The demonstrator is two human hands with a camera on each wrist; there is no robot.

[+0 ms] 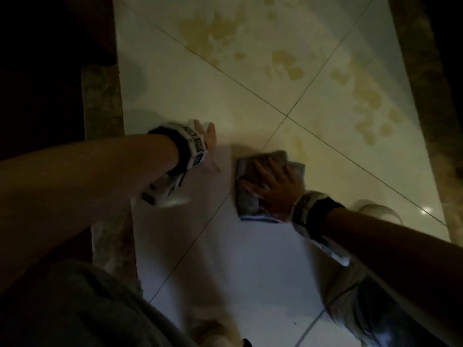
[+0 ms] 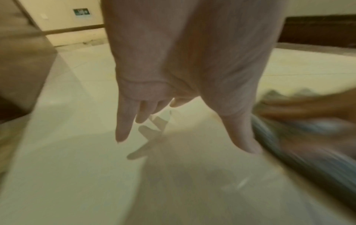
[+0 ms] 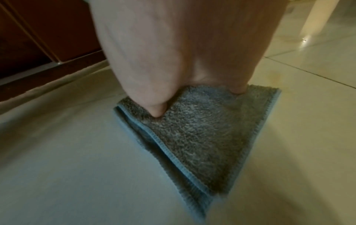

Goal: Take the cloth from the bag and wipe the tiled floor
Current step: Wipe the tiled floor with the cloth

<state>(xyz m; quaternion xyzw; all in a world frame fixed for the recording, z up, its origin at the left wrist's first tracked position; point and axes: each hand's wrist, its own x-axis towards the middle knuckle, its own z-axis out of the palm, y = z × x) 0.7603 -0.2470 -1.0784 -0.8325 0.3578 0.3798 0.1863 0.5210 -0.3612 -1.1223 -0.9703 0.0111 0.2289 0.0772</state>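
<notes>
Right grip: my right hand (image 1: 271, 190) lies flat on the cloth (image 1: 250, 196), fingers spread and straight, pressing down; nothing curled round it.
Right wrist view: thumb tip and one fingertip (image 3: 238, 89) dig into the grey pile of the cloth (image 3: 192, 137); palm hides the rest.
Cloth: folded, grey fluffy top, blue stitched edge, flat on the tiled floor (image 1: 175, 83), just near side of where the grout lines cross.
Left grip: my left hand (image 1: 209, 139) is empty, fingers loosely extended and apart, down by the floor; left wrist view is blurred, fingers (image 2: 123, 121) point at the tile with their shadow under them, contact I cannot tell.
Hands apart: left hand sits beside the cloth, not touching it.
Stains: yellowish blotches (image 1: 283, 58) on the tiles beyond the cloth, well apart from it.
Floor edge: dark speckled border strip (image 1: 102, 96) along my left side.
</notes>
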